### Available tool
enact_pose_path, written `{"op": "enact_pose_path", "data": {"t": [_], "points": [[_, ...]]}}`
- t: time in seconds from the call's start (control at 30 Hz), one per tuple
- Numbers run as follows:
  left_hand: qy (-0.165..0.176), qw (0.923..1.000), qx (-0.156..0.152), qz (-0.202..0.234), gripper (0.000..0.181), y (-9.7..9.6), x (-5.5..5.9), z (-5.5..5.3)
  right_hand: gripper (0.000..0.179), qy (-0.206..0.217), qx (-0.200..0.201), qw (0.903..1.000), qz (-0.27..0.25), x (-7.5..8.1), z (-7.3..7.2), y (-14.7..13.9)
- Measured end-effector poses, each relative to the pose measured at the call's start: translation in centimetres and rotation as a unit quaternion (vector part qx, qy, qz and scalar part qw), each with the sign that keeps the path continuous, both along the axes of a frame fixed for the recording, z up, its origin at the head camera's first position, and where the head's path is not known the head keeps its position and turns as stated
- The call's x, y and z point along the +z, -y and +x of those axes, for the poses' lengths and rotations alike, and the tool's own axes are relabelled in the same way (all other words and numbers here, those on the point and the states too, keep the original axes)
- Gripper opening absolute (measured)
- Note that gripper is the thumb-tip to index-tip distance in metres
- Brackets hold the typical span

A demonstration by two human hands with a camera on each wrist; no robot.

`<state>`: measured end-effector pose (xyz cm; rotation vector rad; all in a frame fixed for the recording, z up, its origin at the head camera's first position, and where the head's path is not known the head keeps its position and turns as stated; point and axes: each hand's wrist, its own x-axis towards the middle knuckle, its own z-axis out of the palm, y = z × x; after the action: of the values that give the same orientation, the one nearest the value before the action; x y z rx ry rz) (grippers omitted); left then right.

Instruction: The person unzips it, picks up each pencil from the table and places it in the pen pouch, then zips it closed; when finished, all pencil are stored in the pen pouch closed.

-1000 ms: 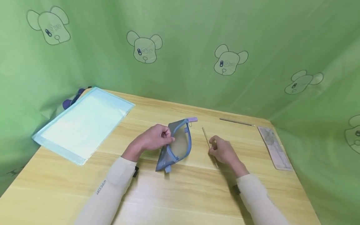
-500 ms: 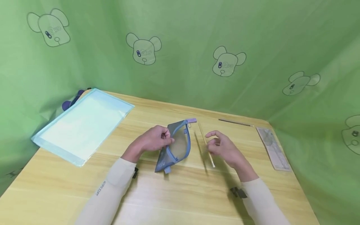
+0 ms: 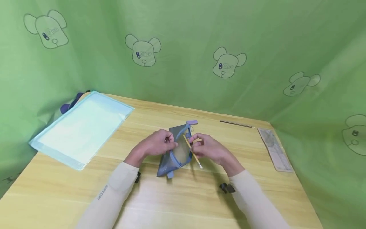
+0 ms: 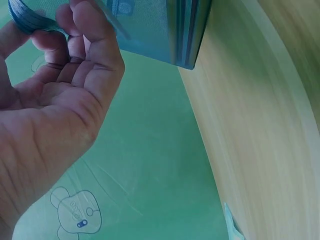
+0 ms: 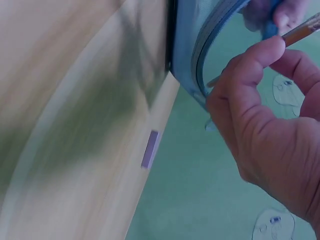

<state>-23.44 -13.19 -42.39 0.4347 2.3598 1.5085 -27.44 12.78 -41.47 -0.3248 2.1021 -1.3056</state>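
A blue mesh zip pencil case stands upright on the table with its mouth spread wide. My left hand pinches its near left rim between thumb and fingers, and the left wrist view shows the zip edge in those fingers. With its fingertips, my right hand holds a yellow pencil slantwise at the mouth. The pencil's upper end lies over the opening, while its pale eraser end sticks out toward me. In the right wrist view, the fingers of my right hand cover much of the pencil.
A purple eraser lies just behind the case. Farther right are a dark pencil and a clear packet of rulers. A light blue document folder covers the left of the wooden table. Green curtain surrounds the table's back and sides.
My right hand has lifted the yellow pencil off the table, turned it in the fingers and carried it left to the case's mouth. The left hand keeps its hold.
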Motion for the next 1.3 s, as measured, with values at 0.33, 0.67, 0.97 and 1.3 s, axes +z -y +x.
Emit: {"op": "enact_pose_path", "data": {"t": [0.33, 0.67, 0.97, 1.3], "points": [[0.007, 0.9996, -0.014, 0.025, 0.026, -0.5, -0.2, -0.1, 0.034, -0.024, -0.021, 0.9995, -0.003, -1.1, -1.3, 4.7], [0.018, 0.9993, 0.015, 0.029, 0.024, -0.1, -0.1, -0.2, 0.013, -0.138, -0.036, 0.989, 0.037, -1.1, 0.1, 6.2], [0.0, 0.9998, 0.02, 0.004, 0.024, 0.3, 0.2, -0.2, 0.02, -0.205, -0.101, 0.9726, 0.043, -0.8, -2.7, 1.7], [-0.001, 0.9999, 0.012, -0.006, 0.025, 0.3, 0.2, -0.1, 0.053, -0.249, -0.21, 0.9169, 0.231, -5.6, -9.2, -8.7]]}}
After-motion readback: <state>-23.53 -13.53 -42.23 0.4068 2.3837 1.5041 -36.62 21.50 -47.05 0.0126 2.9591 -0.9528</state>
